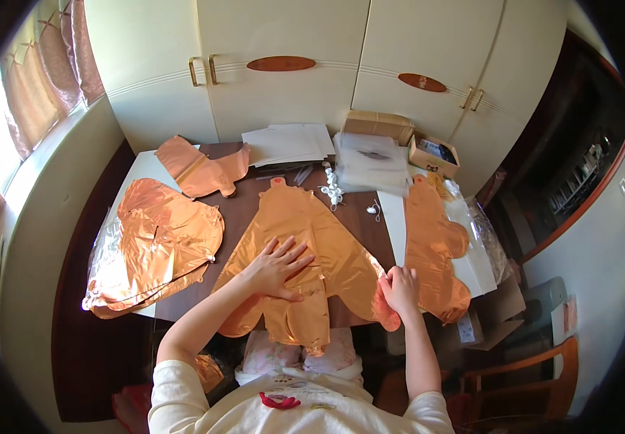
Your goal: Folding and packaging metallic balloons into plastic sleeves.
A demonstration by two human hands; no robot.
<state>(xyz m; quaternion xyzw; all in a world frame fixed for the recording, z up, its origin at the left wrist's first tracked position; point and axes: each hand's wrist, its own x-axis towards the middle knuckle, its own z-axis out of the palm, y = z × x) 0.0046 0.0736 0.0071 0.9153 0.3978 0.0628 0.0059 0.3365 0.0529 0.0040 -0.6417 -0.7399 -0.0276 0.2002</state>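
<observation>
a flat, uninflated orange foil balloon (305,246) is spread in the middle of the dark wooden worktop (243,206), its narrow neck pointing to the far side and its wide lobed end hanging over the near edge. the left hand (277,267) is laid flat on the near middle of the balloon, palm down, with the fingers spread wide and nothing gripped. the right hand (400,288) is closed around the near right edge of the same balloon, where the foil is bunched between the fingers.

to the left, a heap of crumpled orange foil balloons (157,246) lies on a sheet of clear plastic, partly over the left edge of the worktop. at the far left a smaller folded orange balloon (200,170) is seen. to the right, another flat orange balloon (435,246) is laid on white paper and clear wrapping, just beside the right hand.

on the far side, a stack of white paper (287,143) is placed near a pile of clear plastic bags (372,163). a bundle of white string (333,188) lies between them and the neck of the middle balloon. a brown cardboard box (377,125) and a small open box (434,154) are set at the far right. cream wardrobe doors (290,43) stand behind the worktop, and a wooden chair (537,376) is seen at the near right.
</observation>
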